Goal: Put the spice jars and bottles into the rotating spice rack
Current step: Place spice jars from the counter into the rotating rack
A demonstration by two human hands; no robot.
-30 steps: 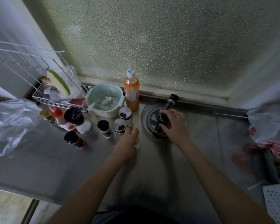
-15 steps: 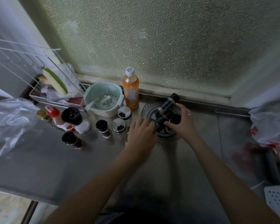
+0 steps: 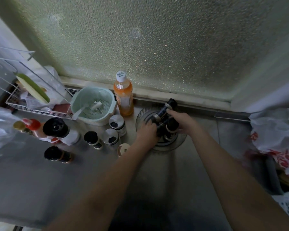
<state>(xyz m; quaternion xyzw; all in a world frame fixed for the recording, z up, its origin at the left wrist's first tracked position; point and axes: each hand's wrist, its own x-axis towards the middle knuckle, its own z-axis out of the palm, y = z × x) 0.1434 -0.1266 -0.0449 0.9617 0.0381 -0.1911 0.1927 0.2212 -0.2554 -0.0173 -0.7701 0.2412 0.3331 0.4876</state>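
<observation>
Grey steel counter (image 3: 40, 189) carries everything we see. Our left hand (image 3: 147, 134) and right hand (image 3: 182, 121) both reach into the round rotating spice rack (image 3: 177, 144), near the frosted window (image 3: 157, 47). Dark jars (image 3: 171, 125) stand in the rack, crowded and dim; we cannot count them. Left fingers curl around one dark jar there, though the grip is half hidden. Right fingers (image 3: 169, 111) touch the tall black grinder (image 3: 165, 109), which leans; whether they clasp it we cannot tell. Left of the rack wait silver-capped shakers (image 3: 117, 124), black-lidded jars (image 3: 92, 139), and an orange bottle (image 3: 123, 95). A cream lid (image 3: 123, 149) peeks from behind our left wrist.
</observation>
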